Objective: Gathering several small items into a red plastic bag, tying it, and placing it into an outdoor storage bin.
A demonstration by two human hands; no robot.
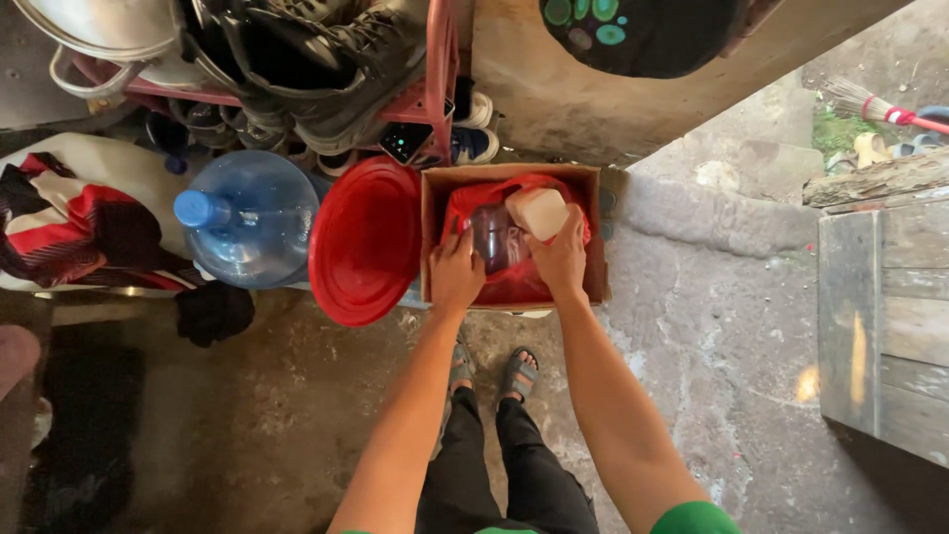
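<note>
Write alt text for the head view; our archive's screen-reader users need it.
Both hands, left hand and right hand, reach into a cardboard box lined with a red plastic bag, around a dark jar. A red basin and blue water jug stand left.

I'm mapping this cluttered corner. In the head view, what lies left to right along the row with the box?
Striped cloth → blue water jug → red round lid → cardboard box → wooden crate.
</note>
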